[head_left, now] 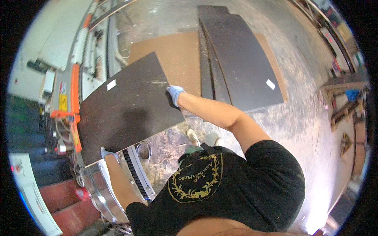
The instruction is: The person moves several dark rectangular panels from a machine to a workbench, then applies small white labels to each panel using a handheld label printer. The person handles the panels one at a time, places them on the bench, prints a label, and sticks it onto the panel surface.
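Note:
A large dark brown panel (138,98) with a small white label lies partly over a long machine at my left. My left hand (107,153), in a light glove, grips its near edge close to the machine. My right hand (175,96), in a pale blue glove, is closed on the panel's right edge, arm stretched forward. The fingers under the panel are hidden in both cases.
The machine (75,90) has orange guards and a black-ribbed conveyor track (135,173). Ahead, more dark panels (248,59) lie over a brown board (167,45) on the concrete floor. A wooden stand (344,85) is at the right.

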Demonstrator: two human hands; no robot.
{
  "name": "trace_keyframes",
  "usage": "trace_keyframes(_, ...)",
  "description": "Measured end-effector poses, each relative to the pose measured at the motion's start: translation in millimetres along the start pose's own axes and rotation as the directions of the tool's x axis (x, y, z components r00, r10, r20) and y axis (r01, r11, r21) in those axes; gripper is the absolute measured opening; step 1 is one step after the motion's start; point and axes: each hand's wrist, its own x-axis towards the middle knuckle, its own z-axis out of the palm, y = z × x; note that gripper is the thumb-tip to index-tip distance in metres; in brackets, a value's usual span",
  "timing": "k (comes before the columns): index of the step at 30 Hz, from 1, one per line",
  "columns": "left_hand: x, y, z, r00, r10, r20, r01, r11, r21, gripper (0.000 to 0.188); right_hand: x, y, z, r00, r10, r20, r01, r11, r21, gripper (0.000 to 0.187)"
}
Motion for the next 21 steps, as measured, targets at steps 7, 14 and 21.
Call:
trace_keyframes(7, -29.4, -20.7, 20.2, 0.66, 0.629, -0.411, -0.5, 0.776, 0.385, 0.054, -77.2, 99.9, -147.9, 0.956, -0.054, -0.29, 0.13, 0.96, 0.25, 0.041)
trace_keyframes(14, -87.2, -112.1, 62.5, 0.668, 0.727, 0.157, -0.736, 0.677, -0.002, 0.041, -73.1, 159.4, -429.0, 0.167, 0.326, -0.931, 0.234, 0.904, 0.358, 0.066)
trace_keyframes(21, -106.4, -224.7, 139.5, 0.651, 0.496, 0.574, -0.759, 0.437, 0.483, 0.048, -54.4, 139.8, -446.5, 0.387, 0.218, -0.896, 0.335, 0.872, 0.357, 0.039)
